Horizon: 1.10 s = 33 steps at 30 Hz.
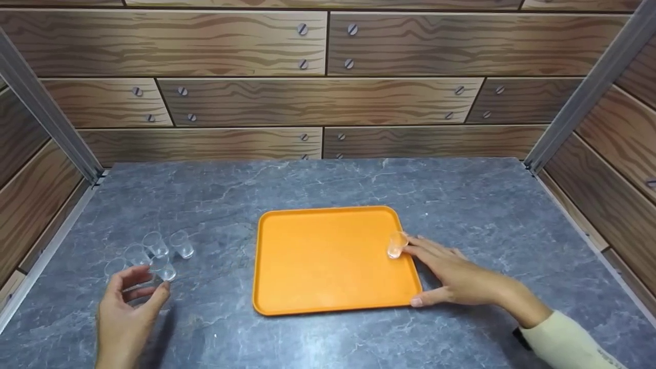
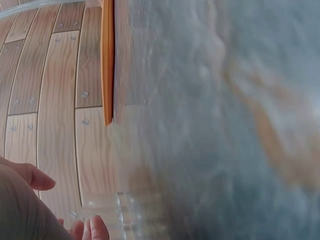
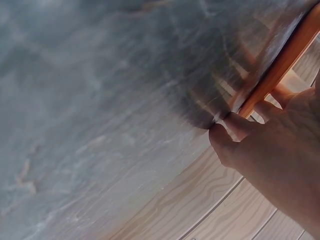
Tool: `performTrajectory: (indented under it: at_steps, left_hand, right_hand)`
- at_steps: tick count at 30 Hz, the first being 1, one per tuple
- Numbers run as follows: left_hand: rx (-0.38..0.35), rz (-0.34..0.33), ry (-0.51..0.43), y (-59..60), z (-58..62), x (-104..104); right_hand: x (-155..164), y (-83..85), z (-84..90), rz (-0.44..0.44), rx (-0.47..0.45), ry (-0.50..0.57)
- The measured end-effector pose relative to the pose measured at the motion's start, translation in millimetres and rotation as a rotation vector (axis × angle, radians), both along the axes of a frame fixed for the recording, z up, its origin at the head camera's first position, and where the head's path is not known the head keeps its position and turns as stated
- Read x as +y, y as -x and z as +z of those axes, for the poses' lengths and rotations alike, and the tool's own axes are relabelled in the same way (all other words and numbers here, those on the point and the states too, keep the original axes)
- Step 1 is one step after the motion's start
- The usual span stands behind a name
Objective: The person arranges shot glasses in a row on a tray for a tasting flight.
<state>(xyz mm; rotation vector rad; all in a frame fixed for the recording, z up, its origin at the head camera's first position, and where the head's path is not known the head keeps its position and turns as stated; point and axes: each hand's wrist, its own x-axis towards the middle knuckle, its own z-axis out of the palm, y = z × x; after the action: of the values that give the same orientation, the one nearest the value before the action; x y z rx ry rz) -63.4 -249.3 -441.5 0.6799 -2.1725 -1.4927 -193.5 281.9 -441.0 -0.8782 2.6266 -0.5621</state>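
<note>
On the right part of an orange tray [image 1: 328,261] stands a small clear glass [image 1: 396,245]. My right hand [image 1: 446,271] lies at the tray's right edge, its fingertips touching or right beside that glass. The thumb rests apart, near the tray's front right corner. In the right wrist view, the right hand [image 3: 275,145] has its fingertips down by the tray rim [image 3: 280,65]. My left hand [image 1: 128,312] is at the left, thumb and fingers spread apart, just in front of a small clear glass [image 1: 165,270]. Nothing shows between the left fingers [image 2: 97,227] in the left wrist view.
Several more small clear glasses, among them one glass [image 1: 182,244] at the right of the group, stand close together beyond my left hand. The grey marbled table [image 1: 318,179] is bounded by wood-patterned walls [image 1: 328,102] at the back and sides, with metal posts [image 1: 579,92] at the corners.
</note>
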Motion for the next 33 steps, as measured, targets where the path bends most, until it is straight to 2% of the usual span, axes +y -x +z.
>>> performTrajectory:
  at_steps: [6,12,18,22,33]
  left_hand:
    - [-0.111,-0.041,0.038,2.5,-0.7,-7.0]
    - [-0.201,-0.074,0.033,9.5,0.7,-12.6]
    - [-0.184,-0.149,-0.019,14.6,-1.1,-16.6]
    - [-0.202,-0.18,-0.013,18.0,-0.2,-17.7]
    - [-0.222,-0.159,-0.049,28.3,-4.9,-23.6]
  right_hand:
    - [1.0,0.1,0.1,0.002,0.001,-0.003]
    - [1.2,-0.5,0.7,0.003,0.014,0.008]
    - [0.7,-0.4,1.5,0.002,-0.01,0.008]
    - [-0.2,0.3,2.2,0.008,0.005,0.005]
    - [0.2,-1.6,0.5,0.002,-0.003,0.01]
